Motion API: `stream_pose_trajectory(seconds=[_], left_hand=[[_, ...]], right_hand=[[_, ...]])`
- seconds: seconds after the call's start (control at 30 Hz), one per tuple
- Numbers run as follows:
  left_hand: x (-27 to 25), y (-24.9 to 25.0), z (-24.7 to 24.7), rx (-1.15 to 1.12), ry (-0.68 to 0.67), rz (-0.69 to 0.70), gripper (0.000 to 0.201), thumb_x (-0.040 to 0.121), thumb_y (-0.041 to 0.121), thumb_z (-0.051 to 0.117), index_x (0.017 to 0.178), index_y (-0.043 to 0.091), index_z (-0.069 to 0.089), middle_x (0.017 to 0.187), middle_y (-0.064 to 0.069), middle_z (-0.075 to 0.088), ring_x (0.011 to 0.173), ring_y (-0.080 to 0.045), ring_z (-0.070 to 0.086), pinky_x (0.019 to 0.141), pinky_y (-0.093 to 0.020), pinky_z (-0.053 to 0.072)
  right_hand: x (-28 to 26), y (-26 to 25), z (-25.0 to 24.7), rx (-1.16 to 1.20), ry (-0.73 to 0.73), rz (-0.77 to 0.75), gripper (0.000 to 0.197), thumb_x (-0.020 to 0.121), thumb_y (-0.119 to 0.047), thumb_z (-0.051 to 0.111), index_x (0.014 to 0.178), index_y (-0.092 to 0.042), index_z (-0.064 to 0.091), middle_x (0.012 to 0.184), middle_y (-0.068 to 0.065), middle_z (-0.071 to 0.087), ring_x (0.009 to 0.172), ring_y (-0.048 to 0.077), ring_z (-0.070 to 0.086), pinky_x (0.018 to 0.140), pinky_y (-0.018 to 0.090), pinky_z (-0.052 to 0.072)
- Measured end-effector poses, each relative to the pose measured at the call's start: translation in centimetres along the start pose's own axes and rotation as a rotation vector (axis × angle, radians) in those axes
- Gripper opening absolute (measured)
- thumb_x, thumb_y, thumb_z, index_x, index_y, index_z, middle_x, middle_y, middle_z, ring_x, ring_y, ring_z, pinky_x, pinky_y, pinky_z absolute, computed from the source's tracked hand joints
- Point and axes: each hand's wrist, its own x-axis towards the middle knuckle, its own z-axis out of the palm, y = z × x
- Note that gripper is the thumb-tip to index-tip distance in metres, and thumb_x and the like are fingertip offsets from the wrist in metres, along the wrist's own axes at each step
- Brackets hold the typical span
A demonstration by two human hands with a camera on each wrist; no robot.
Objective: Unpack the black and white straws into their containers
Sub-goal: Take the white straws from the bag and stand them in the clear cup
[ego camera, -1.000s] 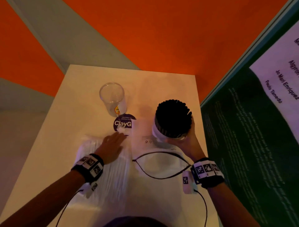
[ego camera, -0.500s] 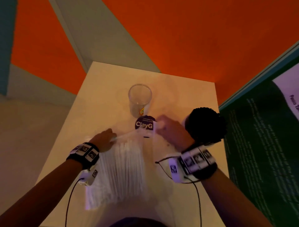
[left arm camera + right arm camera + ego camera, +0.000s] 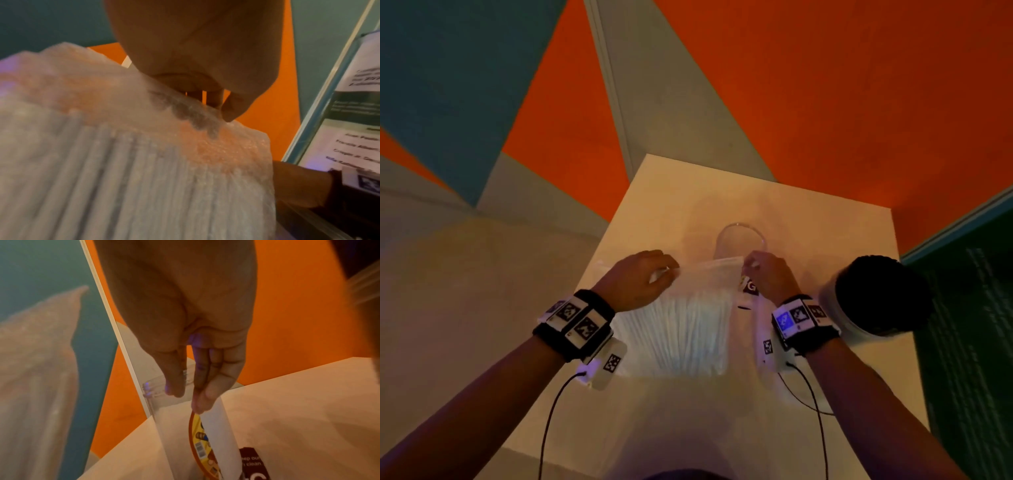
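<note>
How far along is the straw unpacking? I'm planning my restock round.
Done: black straws already fill their white container. In hand: left hand and right hand both pinch the top edge of the bag of white straws. Left: the clear cup is empty.

I cannot see the left hand (image 3: 197, 53) fingertips: the bag of white straws (image 3: 127, 178) covers them. The straws blur together. The right hand (image 3: 768, 274) hides the clear jar (image 3: 739, 236) base. The purple sticker (image 3: 254, 464) is cut off, its text unreadable.
</note>
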Motion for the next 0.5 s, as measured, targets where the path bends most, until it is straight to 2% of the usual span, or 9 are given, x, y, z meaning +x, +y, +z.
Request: stream_pose_trajectory(seconds=[0.07,0.13,0.2,0.23,0.27,0.3,0.37,0.4,0.5], left_hand=[[-0.4,1.8,-0.2,0.021,0.049,0.066,0.021,0.097,0.032,0.050,0.105,0.020,0.065,0.088,0.004,0.060,0.075,-0.008,0.048,0.067,-0.028,0.041],[-0.7,3.4,-0.1,0.055,0.081,0.118,0.017,0.095,0.030,0.055,0.104,0.020,0.065,0.087,0.004,0.060,0.076,-0.010,0.051,0.067,-0.027,0.042],[-1.1,4.9,0.2,0.090,0.107,0.140,0.015,0.094,0.031,0.056,0.102,0.021,0.065,0.087,0.005,0.060,0.078,-0.013,0.054,0.067,-0.028,0.043],[-1.2,5.5,0.4,0.108,0.124,0.137,0.015,0.094,0.032,0.056,0.101,0.022,0.064,0.088,0.005,0.060,0.079,-0.014,0.055,0.067,-0.029,0.044],[-1.3,6.0,0.5,0.121,0.141,0.130,0.015,0.094,0.032,0.055,0.101,0.022,0.063,0.089,0.005,0.060,0.079,-0.014,0.055,0.066,-0.029,0.044],[-1.5,6.5,0.7,0.127,0.154,0.124,0.015,0.094,0.032,0.054,0.101,0.022,0.063,0.090,0.005,0.060,0.080,-0.015,0.056,0.066,-0.030,0.045],[-1.7,7.3,1.0,0.140,0.164,0.109,0.016,0.095,0.032,0.053,0.103,0.022,0.063,0.094,0.004,0.060,0.083,-0.015,0.057,0.068,-0.032,0.047],[-1.9,7.7,1.1,0.152,0.159,0.104,0.017,0.095,0.033,0.053,0.104,0.023,0.063,0.096,0.003,0.061,0.085,-0.015,0.057,0.069,-0.032,0.048],[-2.5,8.3,1.1,0.186,0.126,0.093,0.020,0.095,0.036,0.052,0.107,0.025,0.064,0.100,0.005,0.064,0.089,-0.016,0.059,0.072,-0.031,0.046]], right_hand=[[-2.1,0.6,-0.3,0.049,-0.016,0.025,0.024,0.090,-0.017,0.055,0.112,-0.021,0.062,0.102,0.011,0.068,0.095,0.029,0.064,0.072,0.025,0.041],[-4.3,0.5,-1.4,0.112,0.112,-0.005,0.032,0.094,-0.013,0.048,0.123,-0.024,0.055,0.095,0.014,0.067,0.088,0.032,0.064,0.068,0.028,0.041],[-6.8,-0.2,-3.0,0.330,0.315,-0.139,0.026,0.099,-0.013,0.042,0.117,-0.020,0.059,0.092,0.010,0.067,0.082,0.033,0.062,0.067,0.036,0.045],[-8.1,-0.7,-3.9,0.469,0.341,-0.198,0.023,0.101,-0.016,0.041,0.112,-0.019,0.061,0.096,0.006,0.068,0.084,0.029,0.063,0.070,0.036,0.047],[-9.4,-1.1,-4.8,0.567,0.298,-0.233,0.021,0.101,-0.020,0.043,0.108,-0.019,0.063,0.101,0.001,0.068,0.088,0.023,0.063,0.074,0.034,0.048],[-10.7,-1.4,-5.5,0.608,0.201,-0.260,0.019,0.099,-0.023,0.048,0.104,-0.018,0.065,0.103,-0.004,0.068,0.091,0.014,0.063,0.077,0.026,0.048],[-12.6,-1.4,-6.3,0.536,0.014,-0.305,0.009,0.091,-0.019,0.063,0.097,-0.015,0.068,0.097,-0.010,0.069,0.084,-0.003,0.061,0.074,0.011,0.046],[-13.1,-1.3,-6.4,0.478,-0.023,-0.322,0.008,0.086,-0.013,0.068,0.095,-0.012,0.069,0.092,-0.010,0.068,0.078,-0.007,0.059,0.071,0.008,0.044],[-14.0,-0.8,-6.5,0.449,0.056,-0.319,0.012,0.080,0.000,0.071,0.089,-0.007,0.069,0.079,-0.004,0.067,0.067,-0.007,0.055,0.065,0.006,0.044]])
